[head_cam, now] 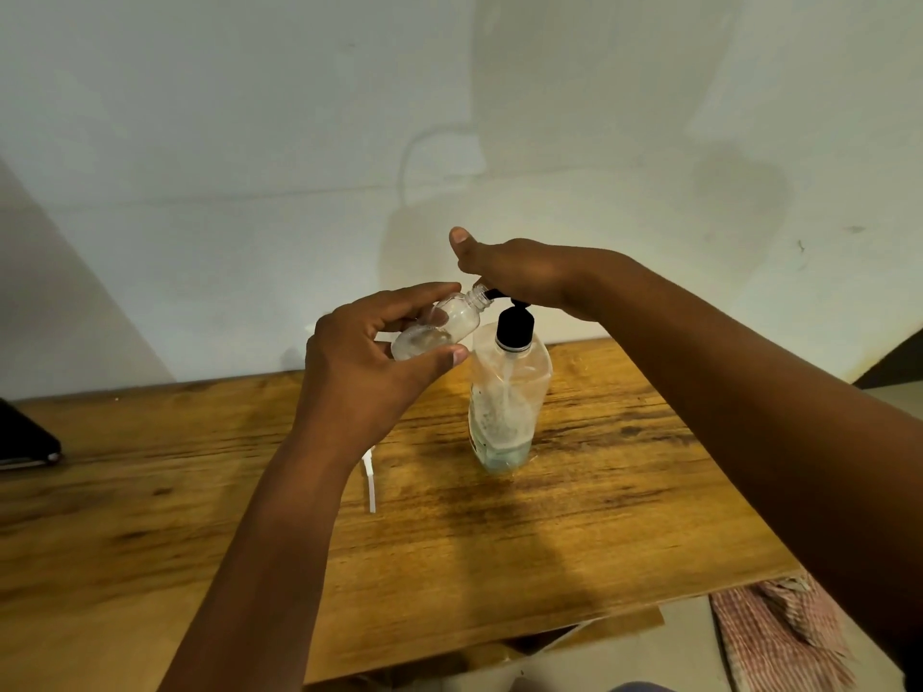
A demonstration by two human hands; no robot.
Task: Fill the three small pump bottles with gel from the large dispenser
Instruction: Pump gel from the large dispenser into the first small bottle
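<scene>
My left-hand fingers (424,304) pinch the small clear plastic bottle (439,326), tilted, neck against the black spout; my right hand (519,274) presses the pump of the large clear dispenser (507,397) standing on the wooden surface (624,491). If the neck drifts off, gel would likely spill.

The right hand (519,272) covers the pump head of the large dispenser (507,402). A white pump part (370,479) lies half hidden behind the left wrist. A dark object (25,437) on the table (574,531) is cut off at the left edge.
</scene>
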